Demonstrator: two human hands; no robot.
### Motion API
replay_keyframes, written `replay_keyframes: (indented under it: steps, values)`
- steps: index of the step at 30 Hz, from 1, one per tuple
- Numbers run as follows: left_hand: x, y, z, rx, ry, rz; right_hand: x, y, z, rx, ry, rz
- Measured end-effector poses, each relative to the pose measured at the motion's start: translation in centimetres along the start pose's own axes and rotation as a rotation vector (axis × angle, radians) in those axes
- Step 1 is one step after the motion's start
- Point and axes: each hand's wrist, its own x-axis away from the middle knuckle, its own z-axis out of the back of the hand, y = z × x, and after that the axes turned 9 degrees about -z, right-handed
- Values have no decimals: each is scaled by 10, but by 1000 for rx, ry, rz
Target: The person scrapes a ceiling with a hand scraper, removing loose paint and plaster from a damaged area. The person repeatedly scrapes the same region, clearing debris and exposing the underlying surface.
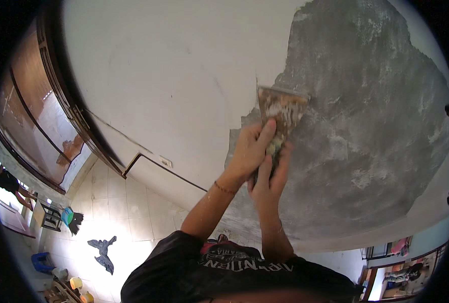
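A wide-bladed scraper [283,108], its metal blade smeared with rust and pale residue, is held with its edge at the wall. The blade spans the border between white paint [164,75] and a large bare grey patch [361,125]. My left hand [249,149] grips the upper part of the tool, thumb flat on the base of the blade. Lower down, my right hand [272,174] wraps the handle, most of which the fingers hide. Pale specks cling to both forearms.
Left of the wall is a brown-framed door [42,110]. A wall socket [166,162] sits low, near dark trim. On the tiled floor [114,197] lies a dark cloth [102,253]; a person [10,181] with a broom [73,220] is farther left, above a blue stool [42,262].
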Motion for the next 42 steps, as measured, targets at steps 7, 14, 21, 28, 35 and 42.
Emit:
replay_keyframes:
  steps: [7, 14, 21, 28, 35, 42]
  values:
    - [10, -9, 0, 132, -15, 45, 13, -11, -1, 12, -12, -32]
    - [6, -4, 0, 134, 13, 60, 8, -1, -1, 43, 24, 57]
    - [5, 1, -5, 147, 27, 18, 4, 1, 1, 84, 6, 98]
    - [2, 5, -3, 142, -2, 29, 10, -6, -1, 23, -2, -9]
    - [-1, 11, -8, 197, 77, 29, 2, -16, 1, 268, 40, 191]
    - [1, 4, -9, 211, 37, 18, 5, -15, 3, 230, 59, 94]
